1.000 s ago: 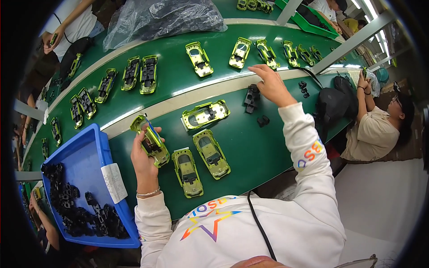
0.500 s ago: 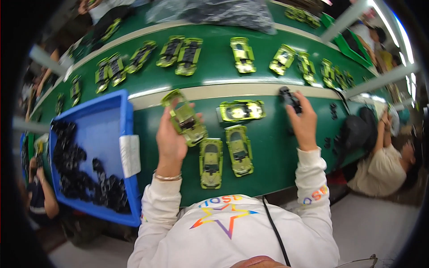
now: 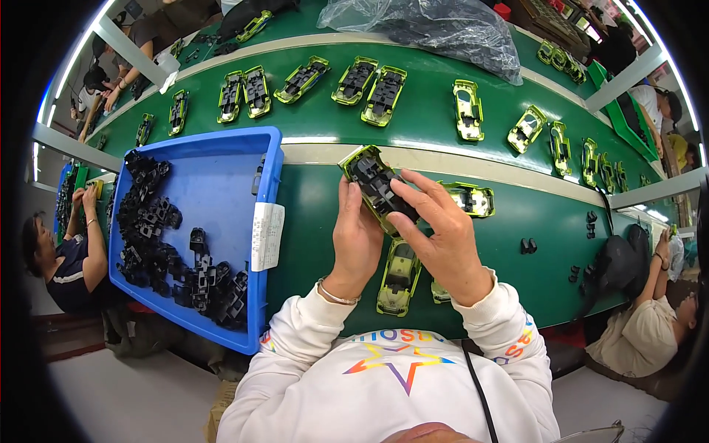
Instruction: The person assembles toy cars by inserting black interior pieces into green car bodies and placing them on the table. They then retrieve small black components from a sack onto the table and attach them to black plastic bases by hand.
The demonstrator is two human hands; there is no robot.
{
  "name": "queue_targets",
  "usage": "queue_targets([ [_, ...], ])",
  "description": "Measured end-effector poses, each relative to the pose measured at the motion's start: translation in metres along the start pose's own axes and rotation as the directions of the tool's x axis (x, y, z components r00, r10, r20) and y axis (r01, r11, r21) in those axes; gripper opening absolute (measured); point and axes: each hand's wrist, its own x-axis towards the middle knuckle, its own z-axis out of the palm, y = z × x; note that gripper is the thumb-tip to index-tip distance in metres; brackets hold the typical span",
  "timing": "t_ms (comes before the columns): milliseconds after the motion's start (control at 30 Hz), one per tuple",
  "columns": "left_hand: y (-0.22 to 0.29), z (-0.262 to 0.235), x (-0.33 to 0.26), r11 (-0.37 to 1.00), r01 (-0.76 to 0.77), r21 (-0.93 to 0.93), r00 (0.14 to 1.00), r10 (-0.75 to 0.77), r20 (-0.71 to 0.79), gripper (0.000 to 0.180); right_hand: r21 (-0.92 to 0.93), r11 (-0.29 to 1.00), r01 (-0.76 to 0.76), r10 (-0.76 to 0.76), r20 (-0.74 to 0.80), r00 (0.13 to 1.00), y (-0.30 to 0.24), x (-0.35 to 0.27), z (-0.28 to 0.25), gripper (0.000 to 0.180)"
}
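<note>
My left hand (image 3: 353,244) grips a lime-green toy car body (image 3: 360,156) from its left side, above the work table. Its open underside faces up, with a black plastic interior part (image 3: 375,186) lying in it. From the right, my right hand (image 3: 452,236) has its thumb and fingers closed on the black part and the near end of the body. Below my hands, a green toy car body (image 3: 399,284) lies roof up; another green car body (image 3: 440,293) is mostly hidden by my right wrist. Behind my right hand sits a sideways green car body (image 3: 473,199).
A blue bin (image 3: 269,173) with piled black interior parts (image 3: 196,273) stands at my left. Small black pieces (image 3: 528,246) lie on the right of the table, near a black bag (image 3: 620,266). Beyond a pale ledge, a green belt (image 3: 425,122) carries several toy cars. Other people sit at both sides.
My left hand has turned the car body underside up. My right hand has come left with the black part, which now lies in the body. The whole view has shifted.
</note>
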Motion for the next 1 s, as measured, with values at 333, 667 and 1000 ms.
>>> queue_targets([
  [333,0.001,0.002,-0.002,0.999,0.020,-0.050,0.999,-0.022,-0.043,0.042,-0.181,0.982,0.054,-0.061,-0.033,0.998,-0.008,0.000,0.002,0.047],
  [667,0.004,0.004,-0.003,0.998,0.045,-0.048,0.998,-0.047,-0.044,0.052,-0.167,0.978,0.127,-0.140,-0.065,0.988,-0.003,0.003,0.008,0.045],
  [1000,0.009,0.013,-0.003,0.997,0.047,-0.056,0.998,-0.049,-0.033,0.054,-0.130,0.980,0.148,-0.163,-0.106,0.981,-0.002,0.004,0.010,0.043],
])
